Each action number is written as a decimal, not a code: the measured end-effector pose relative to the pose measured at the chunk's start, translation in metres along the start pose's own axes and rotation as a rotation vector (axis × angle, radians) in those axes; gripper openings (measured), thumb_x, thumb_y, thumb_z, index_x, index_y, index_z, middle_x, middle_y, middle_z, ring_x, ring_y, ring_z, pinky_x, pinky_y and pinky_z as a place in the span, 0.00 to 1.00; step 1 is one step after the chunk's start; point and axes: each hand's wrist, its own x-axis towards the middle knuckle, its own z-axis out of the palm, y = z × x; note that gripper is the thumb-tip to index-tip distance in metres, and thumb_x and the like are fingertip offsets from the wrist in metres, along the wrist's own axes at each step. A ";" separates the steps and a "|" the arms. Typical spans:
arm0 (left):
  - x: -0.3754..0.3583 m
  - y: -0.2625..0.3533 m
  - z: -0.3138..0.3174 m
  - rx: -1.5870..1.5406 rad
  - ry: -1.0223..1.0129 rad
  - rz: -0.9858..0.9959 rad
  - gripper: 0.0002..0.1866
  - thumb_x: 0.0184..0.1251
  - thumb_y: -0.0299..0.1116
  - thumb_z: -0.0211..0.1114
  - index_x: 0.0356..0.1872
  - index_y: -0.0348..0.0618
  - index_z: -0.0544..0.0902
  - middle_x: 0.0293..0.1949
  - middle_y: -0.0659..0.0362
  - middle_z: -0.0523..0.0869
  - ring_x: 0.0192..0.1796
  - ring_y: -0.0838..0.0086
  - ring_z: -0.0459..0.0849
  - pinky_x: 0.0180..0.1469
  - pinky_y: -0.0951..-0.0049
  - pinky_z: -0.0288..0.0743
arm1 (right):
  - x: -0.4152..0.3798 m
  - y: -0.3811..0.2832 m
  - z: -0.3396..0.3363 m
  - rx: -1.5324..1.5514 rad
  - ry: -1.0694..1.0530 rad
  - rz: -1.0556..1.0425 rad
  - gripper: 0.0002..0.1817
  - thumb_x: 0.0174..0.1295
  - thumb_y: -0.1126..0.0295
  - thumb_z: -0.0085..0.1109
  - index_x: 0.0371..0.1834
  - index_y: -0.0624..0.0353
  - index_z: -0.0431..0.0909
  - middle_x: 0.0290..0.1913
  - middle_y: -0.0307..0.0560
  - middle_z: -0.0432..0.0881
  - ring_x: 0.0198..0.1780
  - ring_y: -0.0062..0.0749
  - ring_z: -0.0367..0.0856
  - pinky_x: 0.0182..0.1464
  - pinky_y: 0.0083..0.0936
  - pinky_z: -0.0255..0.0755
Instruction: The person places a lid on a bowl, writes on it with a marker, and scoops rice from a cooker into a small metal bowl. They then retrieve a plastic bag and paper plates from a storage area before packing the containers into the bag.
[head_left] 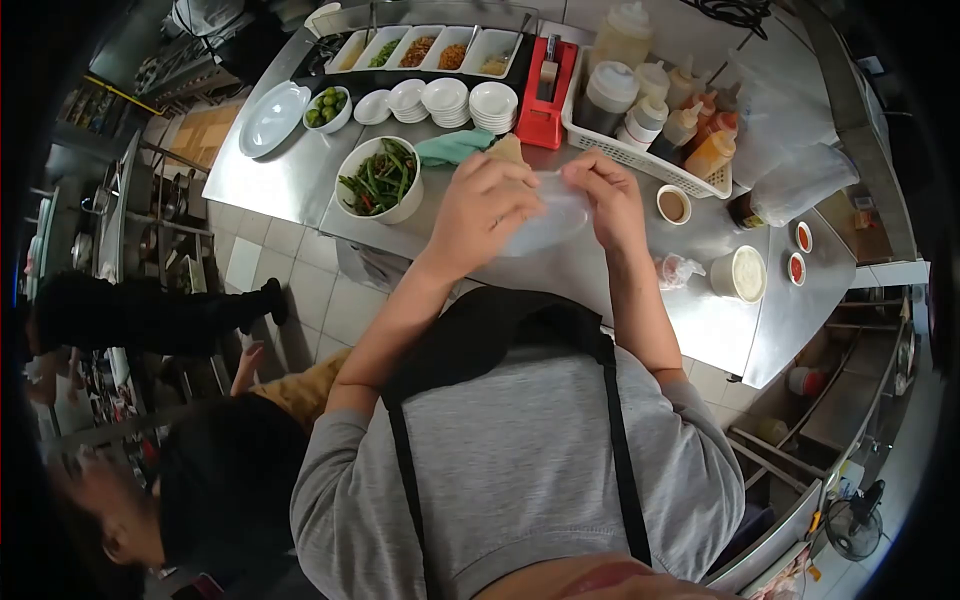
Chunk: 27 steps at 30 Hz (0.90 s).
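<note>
My right hand (608,200) pinches the upper edge of a clear plastic bag (560,222) above the steel counter. My left hand (485,212), fingers curled and slightly blurred, grips the bag's other side. Left of my hands stands a white tub of green beans (380,180). A green cloth (452,148) lies just beyond my left hand. To the right are a small cup of brown sauce (673,206), a small knotted plastic bag (678,271) and a white tub with pale contents (742,274).
A red tape dispenser (546,95) stands behind my hands, beside a white basket (650,158) of sauce bottles. Stacked small plates (445,100), a bowl of limes (327,108) and an oval plate (275,120) sit left. Other people (230,480) are at the left.
</note>
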 end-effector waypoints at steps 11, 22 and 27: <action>-0.023 -0.007 -0.045 -0.368 0.477 -0.598 0.06 0.67 0.31 0.58 0.40 0.41 0.73 0.31 0.61 0.77 0.22 0.78 0.74 0.21 0.79 0.66 | 0.008 -0.055 -0.074 -0.366 0.790 -0.411 0.05 0.68 0.69 0.48 0.36 0.57 0.69 0.22 0.33 0.67 0.21 0.13 0.64 0.19 0.12 0.58; 0.139 -0.022 -0.271 -0.146 1.226 0.123 0.26 0.57 0.20 0.61 0.55 0.35 0.60 0.42 0.53 0.73 0.40 0.74 0.76 0.37 0.73 0.78 | 0.017 -0.057 -0.067 -0.507 0.605 -0.339 0.11 0.67 0.74 0.44 0.49 0.64 0.69 0.33 0.33 0.66 0.31 0.15 0.60 0.34 0.12 0.57; 0.281 -0.034 -0.315 0.524 1.298 0.331 0.21 0.52 0.23 0.55 0.51 0.34 0.66 0.43 0.44 0.78 0.45 0.62 0.80 0.44 0.66 0.77 | 0.010 -0.073 -0.045 -0.581 0.581 -0.347 0.10 0.67 0.74 0.44 0.48 0.64 0.70 0.35 0.34 0.67 0.33 0.15 0.60 0.36 0.12 0.57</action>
